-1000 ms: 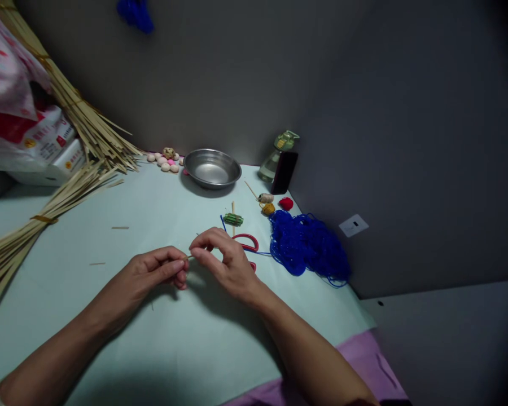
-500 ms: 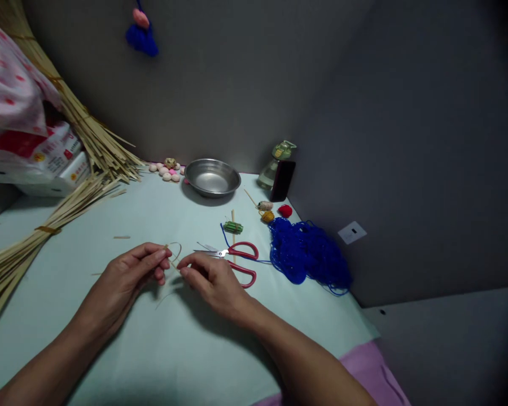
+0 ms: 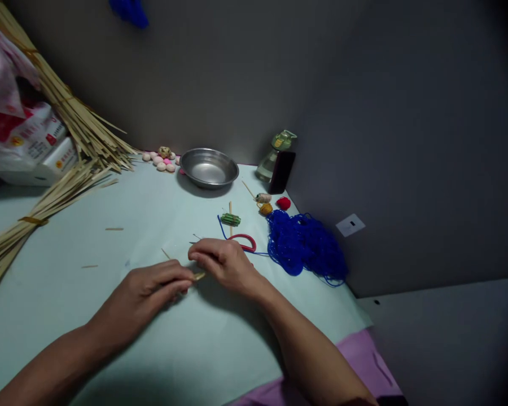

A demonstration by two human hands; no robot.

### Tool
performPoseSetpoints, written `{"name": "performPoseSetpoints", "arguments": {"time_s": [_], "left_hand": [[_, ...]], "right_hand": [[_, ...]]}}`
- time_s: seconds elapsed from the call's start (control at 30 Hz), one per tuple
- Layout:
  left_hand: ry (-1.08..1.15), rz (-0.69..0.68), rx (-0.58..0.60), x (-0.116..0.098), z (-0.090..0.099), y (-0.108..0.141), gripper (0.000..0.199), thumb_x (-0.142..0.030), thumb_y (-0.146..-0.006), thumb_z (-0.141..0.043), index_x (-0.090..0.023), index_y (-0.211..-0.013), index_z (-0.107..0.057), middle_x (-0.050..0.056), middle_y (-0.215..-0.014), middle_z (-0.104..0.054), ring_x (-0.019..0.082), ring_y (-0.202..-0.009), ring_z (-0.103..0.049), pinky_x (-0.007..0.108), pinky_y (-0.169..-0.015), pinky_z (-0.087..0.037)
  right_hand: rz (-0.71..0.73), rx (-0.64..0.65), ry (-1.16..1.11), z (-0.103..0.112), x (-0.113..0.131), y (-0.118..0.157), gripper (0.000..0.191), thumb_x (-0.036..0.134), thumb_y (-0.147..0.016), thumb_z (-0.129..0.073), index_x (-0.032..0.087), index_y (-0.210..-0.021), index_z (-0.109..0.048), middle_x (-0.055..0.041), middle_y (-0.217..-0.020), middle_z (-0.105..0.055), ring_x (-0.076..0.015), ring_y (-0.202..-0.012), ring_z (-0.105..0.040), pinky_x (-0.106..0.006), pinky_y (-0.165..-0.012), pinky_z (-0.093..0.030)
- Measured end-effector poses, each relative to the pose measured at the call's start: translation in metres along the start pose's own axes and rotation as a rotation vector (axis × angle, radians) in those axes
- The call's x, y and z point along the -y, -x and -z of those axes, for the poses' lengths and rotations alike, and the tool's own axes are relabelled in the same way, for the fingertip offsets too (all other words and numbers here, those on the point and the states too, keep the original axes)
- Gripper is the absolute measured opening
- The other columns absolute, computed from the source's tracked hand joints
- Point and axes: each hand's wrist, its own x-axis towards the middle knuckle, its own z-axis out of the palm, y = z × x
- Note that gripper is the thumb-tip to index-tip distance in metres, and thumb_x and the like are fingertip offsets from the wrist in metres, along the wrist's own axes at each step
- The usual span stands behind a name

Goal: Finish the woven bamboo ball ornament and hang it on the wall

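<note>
In the middle of the pale green tabletop, my left hand (image 3: 154, 288) pinches a pale straw strip (image 3: 199, 276), whose short end pokes out past the fingertips toward the right. A thin straw-coloured piece (image 3: 165, 254) shows behind the same hand. My right hand (image 3: 224, 260) is just above and to the right, thumb and index finger closed together; I cannot make out anything between them. Beneath and behind it lie red-handled scissors (image 3: 248, 241), largely covered by the hand. A small green-wrapped bundle (image 3: 231, 219) lies beyond, near a blue cord end.
Blue cord (image 3: 305, 248) is heaped at the right, beside small red (image 3: 283, 203) and yellow (image 3: 266, 209) yarn balls. A metal bowl (image 3: 209, 183), pinkish egg-shaped pieces (image 3: 166, 167), a bottle (image 3: 267, 166) and a phone (image 3: 283, 172) stand behind. Straw bundles (image 3: 34, 221) lie left.
My left hand has moved right and turned palm down over the straw strip. The right hand has lifted slightly, off the strip it touched before. The view has tilted down a little.
</note>
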Motion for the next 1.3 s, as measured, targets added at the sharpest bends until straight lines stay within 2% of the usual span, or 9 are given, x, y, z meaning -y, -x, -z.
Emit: {"name": "performPoseSetpoints", "arguments": {"time_s": [0.17,0.37,0.53,0.67,0.77,0.93,1.07,1.17,1.3], "left_hand": [[0.555,0.309,-0.302,-0.011,0.007,-0.005,0.024,-0.049,-0.077,-0.086,-0.026,-0.082,-0.083,0.002,-0.095,-0.073,0.013,-0.069,-0.055,0.018,-0.058,-0.050],[0.986,0.421,-0.429,-0.017,0.008,-0.010,0.031,-0.035,-0.058,-0.102,-0.021,-0.075,-0.081,-0.001,-0.093,-0.072,0.007,-0.061,-0.044,0.012,-0.052,-0.048],[0.974,0.444,-0.411,-0.012,0.007,-0.011,0.033,-0.035,-0.063,-0.099,-0.017,-0.080,-0.078,-0.002,-0.086,-0.066,0.006,-0.060,-0.042,0.012,-0.050,-0.044],[0.857,0.433,-0.340,-0.005,0.003,-0.009,0.030,-0.042,-0.073,-0.093,-0.018,-0.081,-0.077,-0.004,-0.073,-0.057,0.008,-0.061,-0.042,0.013,-0.052,-0.041],[0.757,0.412,-0.311,-0.003,-0.001,-0.008,0.029,-0.046,-0.077,-0.088,-0.019,-0.081,-0.077,-0.003,-0.073,-0.057,0.010,-0.064,-0.043,0.016,-0.056,-0.040],[0.690,0.390,-0.302,-0.003,-0.005,-0.009,0.025,-0.045,-0.079,-0.086,-0.022,-0.081,-0.078,-0.001,-0.084,-0.063,0.012,-0.069,-0.044,0.019,-0.063,-0.041],[0.692,0.396,-0.290,-0.003,-0.004,-0.008,0.025,-0.045,-0.080,-0.085,-0.022,-0.082,-0.078,0.000,-0.087,-0.063,0.013,-0.072,-0.045,0.020,-0.063,-0.041],[0.698,0.386,-0.281,-0.003,-0.003,-0.007,0.024,-0.044,-0.080,-0.085,-0.022,-0.083,-0.078,0.000,-0.083,-0.061,0.014,-0.071,-0.045,0.020,-0.063,-0.042],[0.686,0.383,-0.302,-0.003,-0.001,-0.008,0.025,-0.045,-0.080,-0.085,-0.022,-0.082,-0.077,-0.002,-0.072,-0.058,0.014,-0.066,-0.044,0.020,-0.059,-0.040]], "right_hand": [[-0.192,-0.066,-0.603,-0.010,0.000,-0.005,0.024,0.041,-0.095,-0.068,0.024,-0.111,-0.065,0.0080,-0.061,-0.044,-0.0131,-0.058,-0.044,-0.027,-0.060,-0.038],[-0.107,-0.181,-0.449,-0.021,0.010,0.001,0.038,0.030,-0.099,-0.058,0.027,-0.137,-0.061,0.0008,-0.082,-0.063,-0.0165,-0.074,-0.057,-0.030,-0.071,-0.047],[0.102,-0.138,0.045,-0.030,0.003,0.007,0.046,0.011,-0.098,-0.043,0.024,-0.137,-0.064,-0.0061,-0.096,-0.068,-0.0207,-0.089,-0.062,-0.036,-0.083,-0.051],[0.042,-0.132,0.262,-0.036,0.000,0.008,0.040,0.025,-0.106,-0.044,0.021,-0.143,-0.060,-0.0127,-0.113,-0.071,-0.0252,-0.099,-0.064,-0.039,-0.085,-0.051],[-0.031,-0.142,0.275,-0.036,0.002,0.007,0.032,0.033,-0.105,-0.053,0.022,-0.130,-0.069,-0.0107,-0.104,-0.074,-0.0240,-0.090,-0.066,-0.037,-0.078,-0.049],[-0.092,-0.183,0.110,-0.034,0.003,0.004,0.012,0.029,-0.096,-0.066,0.024,-0.095,-0.077,-0.0035,-0.082,-0.070,-0.0168,-0.070,-0.057,-0.032,-0.067,-0.041],[-0.213,-0.192,-0.260,-0.035,0.004,0.001,0.012,0.032,-0.089,-0.071,0.022,-0.084,-0.074,0.0026,-0.068,-0.056,-0.0126,-0.061,-0.045,-0.030,-0.060,-0.035],[-0.287,-0.149,-0.528,-0.032,0.004,-0.001,0.015,0.036,-0.080,-0.077,0.022,-0.080,-0.073,0.0012,-0.077,-0.058,-0.0124,-0.065,-0.047,-0.030,-0.063,-0.038],[-0.280,-0.082,-0.662,-0.026,0.003,-0.002,0.010,0.030,-0.078,-0.078,0.023,-0.074,-0.072,-0.0027,-0.094,-0.066,-0.0177,-0.087,-0.060,-0.035,-0.083,-0.047]]}}
